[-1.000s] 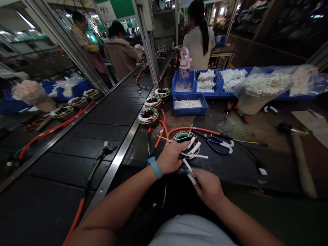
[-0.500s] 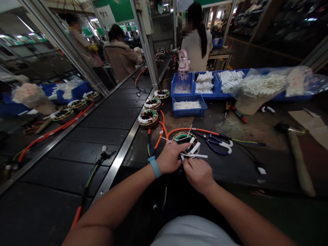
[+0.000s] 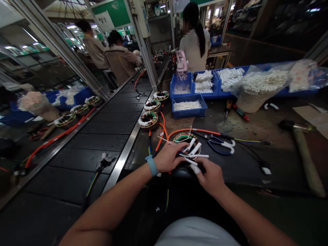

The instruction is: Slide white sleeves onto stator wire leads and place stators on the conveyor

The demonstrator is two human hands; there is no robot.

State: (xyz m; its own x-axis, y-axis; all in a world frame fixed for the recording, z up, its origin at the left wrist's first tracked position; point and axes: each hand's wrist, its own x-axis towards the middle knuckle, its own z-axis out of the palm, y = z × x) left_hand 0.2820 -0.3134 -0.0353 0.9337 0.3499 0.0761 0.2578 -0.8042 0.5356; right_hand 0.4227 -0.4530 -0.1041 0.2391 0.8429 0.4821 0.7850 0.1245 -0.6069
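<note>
A ring-shaped wound coil (image 3: 183,138) lies on the dark bench in front of me, with white sleeves (image 3: 196,149) and thin white strands sticking out of it. My left hand (image 3: 167,157), with a blue band at the wrist, rests at its left side, thumb and fingers closed round wires and the base of a white sleeve (image 3: 191,161). At the near right edge of the coil is my right hand (image 3: 211,174). Its fingers are bent, a thumb with a white covering points at the sleeve's end, and whether they pinch anything is unclear.
Three more coils (image 3: 148,120) stand beside the conveyor's metal rail (image 3: 120,160). Behind my coil is a blue tray (image 3: 189,111) of thin white sticks. Blue-handled scissors (image 3: 220,150), a screwdriver (image 3: 227,106) and a hammer (image 3: 306,160) lie to the right. Several people are beyond.
My right hand has moved right, away from my left hand, and its thumb now shows. One more white sleeve end is visible between the hands.
</note>
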